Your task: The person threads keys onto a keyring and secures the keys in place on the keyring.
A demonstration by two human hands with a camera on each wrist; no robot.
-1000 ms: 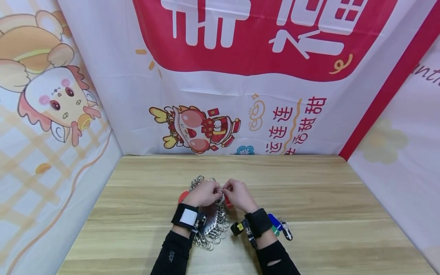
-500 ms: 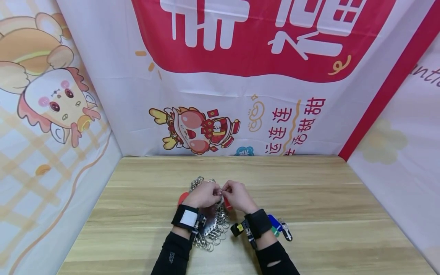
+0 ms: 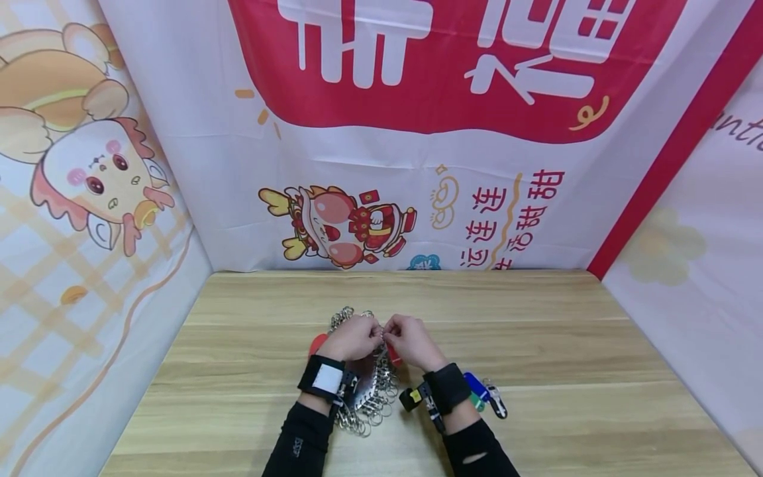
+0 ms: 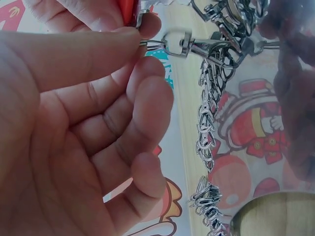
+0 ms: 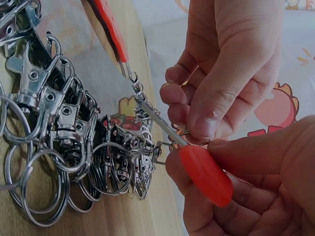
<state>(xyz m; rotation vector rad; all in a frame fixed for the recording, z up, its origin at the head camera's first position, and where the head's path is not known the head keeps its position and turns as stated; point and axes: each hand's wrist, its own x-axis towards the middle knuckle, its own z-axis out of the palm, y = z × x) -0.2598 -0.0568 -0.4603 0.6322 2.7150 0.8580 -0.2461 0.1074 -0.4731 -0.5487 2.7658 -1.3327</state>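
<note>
Beside metal clasps (image 5: 69, 120) over the worktop (image 3: 536, 331), the left hand (image 3: 354, 336) pinches a ring (image 4: 154, 44), the right hand (image 3: 412, 339) a red key (image 5: 205, 174), threading apparently unfinished; another red piece (image 5: 112, 32) seems hung; a blue tag (image 3: 476, 385) and green tag (image 3: 477, 401) likely remain.

Observed a wood-grain tabletop (image 3: 566, 338) bearing clustered metal clasps (image 3: 381, 387) and, to the right, blue tag (image 3: 476, 385), green tag (image 3: 477, 401) and black-and-silver piece (image 3: 497, 401).

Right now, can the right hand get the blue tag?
Probably not straight away: the right hand seems busy gripping near the red-handled piece. But the blue tag shows just beside the wrist strap, so letting go and drawing back would likely do it.
</note>
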